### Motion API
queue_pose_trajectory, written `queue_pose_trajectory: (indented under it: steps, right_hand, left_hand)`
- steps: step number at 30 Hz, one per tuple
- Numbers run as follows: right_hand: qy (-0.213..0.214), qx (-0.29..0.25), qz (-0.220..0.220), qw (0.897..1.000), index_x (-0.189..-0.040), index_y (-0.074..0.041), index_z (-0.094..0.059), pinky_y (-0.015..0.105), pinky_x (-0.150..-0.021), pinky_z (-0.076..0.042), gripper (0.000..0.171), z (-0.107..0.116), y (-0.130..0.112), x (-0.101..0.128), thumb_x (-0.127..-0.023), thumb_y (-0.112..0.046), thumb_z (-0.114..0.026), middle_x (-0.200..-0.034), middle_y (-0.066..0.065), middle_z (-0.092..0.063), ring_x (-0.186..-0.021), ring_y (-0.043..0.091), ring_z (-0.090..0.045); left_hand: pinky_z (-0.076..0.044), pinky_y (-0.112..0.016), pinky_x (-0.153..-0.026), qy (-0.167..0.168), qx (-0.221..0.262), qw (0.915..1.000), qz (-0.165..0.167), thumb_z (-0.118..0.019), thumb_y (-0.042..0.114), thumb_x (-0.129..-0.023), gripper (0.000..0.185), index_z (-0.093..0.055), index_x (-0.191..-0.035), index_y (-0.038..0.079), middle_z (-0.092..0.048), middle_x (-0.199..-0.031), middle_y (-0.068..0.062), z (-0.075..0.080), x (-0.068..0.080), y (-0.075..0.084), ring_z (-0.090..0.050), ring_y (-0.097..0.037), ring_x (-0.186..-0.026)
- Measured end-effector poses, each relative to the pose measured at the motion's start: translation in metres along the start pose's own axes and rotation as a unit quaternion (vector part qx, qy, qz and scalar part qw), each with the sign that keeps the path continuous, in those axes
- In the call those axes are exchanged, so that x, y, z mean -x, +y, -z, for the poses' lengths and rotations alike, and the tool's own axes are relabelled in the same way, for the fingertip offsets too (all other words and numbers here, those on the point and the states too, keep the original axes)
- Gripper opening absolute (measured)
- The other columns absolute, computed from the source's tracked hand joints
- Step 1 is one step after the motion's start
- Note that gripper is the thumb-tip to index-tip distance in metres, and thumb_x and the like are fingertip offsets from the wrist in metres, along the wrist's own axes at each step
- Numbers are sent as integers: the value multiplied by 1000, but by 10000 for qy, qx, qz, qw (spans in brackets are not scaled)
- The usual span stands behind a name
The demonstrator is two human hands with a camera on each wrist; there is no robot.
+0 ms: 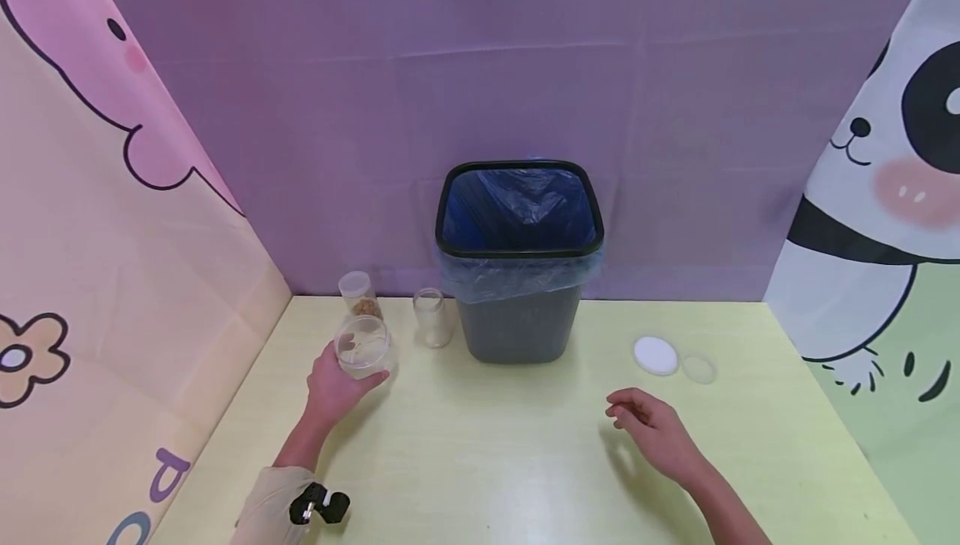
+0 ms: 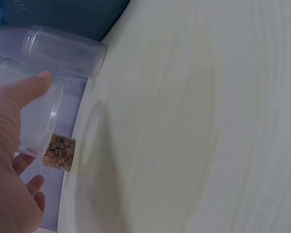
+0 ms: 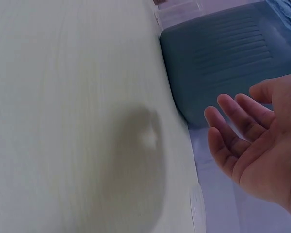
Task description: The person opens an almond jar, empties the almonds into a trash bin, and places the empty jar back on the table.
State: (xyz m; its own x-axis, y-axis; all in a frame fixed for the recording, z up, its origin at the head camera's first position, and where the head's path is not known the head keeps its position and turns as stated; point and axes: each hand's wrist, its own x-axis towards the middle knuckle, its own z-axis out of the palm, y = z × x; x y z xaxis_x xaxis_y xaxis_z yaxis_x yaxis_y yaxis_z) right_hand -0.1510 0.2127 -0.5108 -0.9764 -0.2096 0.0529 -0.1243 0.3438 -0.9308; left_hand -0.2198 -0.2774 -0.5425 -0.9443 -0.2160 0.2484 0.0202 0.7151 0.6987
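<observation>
My left hand grips a clear, wide-mouthed plastic jar, thumb on one side and fingers on the other. In the left wrist view this jar is tilted and its shadow falls on the table. Just behind it stands a clear container with brown, nut-like pieces at its bottom, partly hidden by the held jar. A second clear jar stands to the right of them. Over the right part of the table hovers my right hand, its fingers loosely bent and holding nothing.
A grey bin with a black rim and a blue liner bag stands at the back middle of the table. On the right lie a white round lid and a clear round lid. Cloth screens enclose the back and sides.
</observation>
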Motion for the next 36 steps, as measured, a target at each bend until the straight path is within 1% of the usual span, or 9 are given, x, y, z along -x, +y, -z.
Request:
queue_pose_trajectory:
  steps: [3, 8, 10, 13, 18, 26, 29, 33, 36]
  right_hand:
    - [-59, -24, 4, 10000, -112, 6, -60, 36, -82, -53, 19, -4, -1, 1, -97, -1, -52, -99, 19, -66, -90, 36, -64]
    - [-356, -5, 141, 9993, -114, 6, -59, 38, -81, -53, 20, -11, 0, 6, -97, -3, -54, -100, 20, -65, -89, 35, -65]
    - [-435, -9, 139, 9990, -114, 6, -59, 37, -80, -53, 20, -13, 1, 8, -97, -4, -54, -101, 19, -65, -88, 34, -65]
    - [-501, 7, 113, 9987, -114, 5, -60, 32, -77, -53, 20, -19, 5, 12, -97, -5, -55, -100, 16, -66, -86, 30, -65]
    - [-757, 128, 214, 9968, -111, 2, -62, 25, -69, -50, 17, -32, 10, 17, -97, -6, -56, -97, 9, -68, -81, 23, -63]
    - [-1039, 287, 486, 9930, -108, 0, -63, 24, -64, -48, 14, -52, 14, 16, -98, -7, -56, -94, 6, -68, -76, 20, -61]
    - [-1161, 260, 595, 9911, -108, 0, -63, 24, -63, -48, 15, -58, 13, 16, -98, -9, -56, -93, 6, -68, -75, 18, -61]
    - [-1293, 159, 607, 9896, -108, -1, -63, 23, -63, -48, 16, -63, 11, 16, -99, -12, -56, -92, 6, -68, -74, 13, -59]
    - [-1338, 219, 533, 9893, -107, -2, -63, 23, -62, -47, 15, -64, 13, 17, -99, -12, -56, -91, 4, -68, -72, 9, -57]
  left_hand:
    - [-30, -62, -90, 6, -10, 10000, 10, -89, 38, -65, 91, -45, -135, 0, -57, -126, -23, -3, 0, -1, -51, -42, -116]
    - [-29, -63, -92, -150, -63, 9999, 57, -88, 38, -67, 91, -43, -137, 1, -55, -129, -22, -8, -2, -1, -49, -42, -118]
    - [-28, -63, -92, -240, -97, 9996, 85, -87, 40, -68, 91, -42, -138, 1, -54, -130, -22, -11, -3, 0, -48, -42, -120]
    - [-27, -64, -93, -326, -99, 9994, 100, -86, 41, -69, 92, -41, -139, 0, -53, -131, -22, -13, -4, 1, -47, -43, -121]
    - [-28, -63, -92, -366, -128, 9991, 156, -86, 41, -69, 92, -41, -138, 1, -54, -131, -21, -16, -4, 4, -47, -41, -121]
    - [-27, -65, -93, -492, -109, 9986, 187, -85, 41, -70, 91, -41, -138, 1, -53, -132, -22, -22, -4, 6, -46, -43, -122]
    - [-27, -65, -93, -546, -107, 9982, 217, -85, 42, -71, 91, -41, -139, 0, -52, -133, -23, -25, -5, 7, -46, -43, -122]
    - [-27, -65, -94, -561, -71, 9981, 239, -85, 41, -70, 91, -41, -139, 0, -52, -132, -23, -28, -7, 9, -47, -43, -121]
    - [-27, -64, -93, -571, -90, 9981, 221, -86, 39, -70, 91, -41, -139, 1, -53, -132, -23, -30, -7, 12, -48, -42, -120]
